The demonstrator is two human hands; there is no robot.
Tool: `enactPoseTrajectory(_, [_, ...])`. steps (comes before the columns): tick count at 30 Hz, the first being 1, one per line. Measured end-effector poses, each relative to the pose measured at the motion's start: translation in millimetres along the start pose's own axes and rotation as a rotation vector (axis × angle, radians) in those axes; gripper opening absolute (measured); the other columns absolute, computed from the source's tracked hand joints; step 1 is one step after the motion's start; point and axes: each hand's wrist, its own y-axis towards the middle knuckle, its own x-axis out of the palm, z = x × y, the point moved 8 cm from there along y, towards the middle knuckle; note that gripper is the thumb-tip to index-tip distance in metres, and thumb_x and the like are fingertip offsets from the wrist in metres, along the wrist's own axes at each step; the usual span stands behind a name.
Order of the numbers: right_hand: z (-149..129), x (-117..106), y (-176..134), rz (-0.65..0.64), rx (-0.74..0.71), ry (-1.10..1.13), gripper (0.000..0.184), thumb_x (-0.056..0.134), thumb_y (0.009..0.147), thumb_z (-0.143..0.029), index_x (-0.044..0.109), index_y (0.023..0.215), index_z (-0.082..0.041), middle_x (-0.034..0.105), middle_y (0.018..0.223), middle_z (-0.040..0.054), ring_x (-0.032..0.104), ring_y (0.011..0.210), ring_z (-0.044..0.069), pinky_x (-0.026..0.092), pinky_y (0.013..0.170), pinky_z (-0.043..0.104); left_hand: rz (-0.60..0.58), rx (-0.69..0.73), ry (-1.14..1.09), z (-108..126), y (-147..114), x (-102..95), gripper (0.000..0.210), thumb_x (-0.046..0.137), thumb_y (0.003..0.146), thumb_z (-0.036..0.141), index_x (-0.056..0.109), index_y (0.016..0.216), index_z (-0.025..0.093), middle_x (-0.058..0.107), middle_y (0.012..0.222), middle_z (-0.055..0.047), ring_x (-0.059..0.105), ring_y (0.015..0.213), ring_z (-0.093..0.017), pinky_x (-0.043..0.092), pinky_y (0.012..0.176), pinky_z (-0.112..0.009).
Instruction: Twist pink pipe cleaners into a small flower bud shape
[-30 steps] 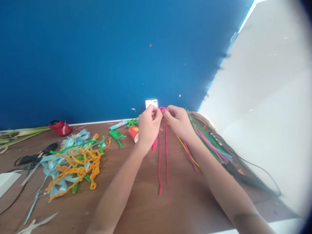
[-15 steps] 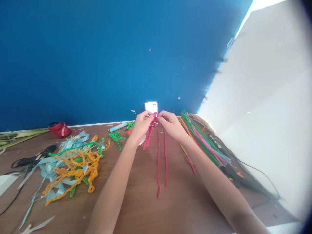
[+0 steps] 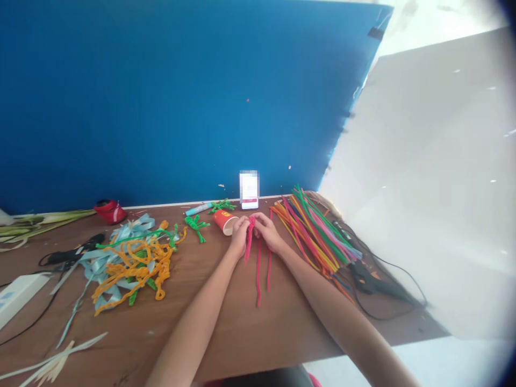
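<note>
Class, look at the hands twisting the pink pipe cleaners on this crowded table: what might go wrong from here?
1. The left hand and right hand pinch only the top of the pink pipe cleaners; the twist may slip loose.
2. The red paper cup lies beside the left hand and might get knocked.

Cup [image 3: 224, 221] left of hands, phone [image 3: 249, 189] behind.

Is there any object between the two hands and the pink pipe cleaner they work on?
Nothing visible does. The left hand and the right hand both pinch the top of the pink pipe cleaner directly. The red paper cup lies to the left and the colourful pipe cleaner bundle to the right, both apart.
</note>
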Motion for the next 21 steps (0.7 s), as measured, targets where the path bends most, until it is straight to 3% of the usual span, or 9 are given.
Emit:
enactPoseTrajectory(3, [2,-4,-5,0.026,-0.055,-0.062,0.032,0.059,0.08,-0.047,0.057,0.098,-0.02,0.057,0.075,-0.0006,0.052,0.063,0.013,0.042,0.055,0.024,-0.016,-0.036,0.038,-6,4,-7.4,0.02,0.058,0.075,0.034,0.046,0.074,0.018,0.04,0.049,0.007,0.036,0.039,-0.007,0.026,0.041,-0.019])
enactPoseTrajectory(8, [-7,-10,-5,0.088,-0.148,-0.195,0.023,0.057,0.082,-0.04,0.058,0.088,-0.018,0.062,0.086,0.0043,0.057,0.08,0.018,0.047,0.073,0.029,0.008,-0.006,0.1,-8,3,-9.5,0.025,0.062,0.076,0.037,0.048,0.076,0.017,0.042,0.055,0.006,0.041,0.046,-0.006,0.031,0.045,-0.018])
enactPoseTrajectory(15, [-7,-8,-10,0.113,-0.207,-0.457,0.016,0.041,0.091,-0.032,0.051,0.091,-0.019,0.06,0.083,0.0038,0.056,0.074,0.017,0.045,0.071,0.028,0.035,0.106,0.175,1,-7,-9.5,0.029,0.065,0.079,0.038,0.056,0.093,0.015,0.061,0.08,-0.002,0.055,0.064,-0.011,0.043,0.057,-0.022])
enactPoseTrajectory(21, [-14,-8,-18,0.151,-0.25,-0.702,0.015,0.041,0.091,-0.025,0.055,0.093,-0.019,0.063,0.09,0.0068,0.057,0.082,0.021,0.04,0.075,0.03,0.039,0.202,0.301,15,-14,-11.1,0.016,0.063,0.082,0.028,0.061,0.09,0.015,0.063,0.087,-0.006,0.058,0.078,-0.015,0.046,0.074,-0.025])
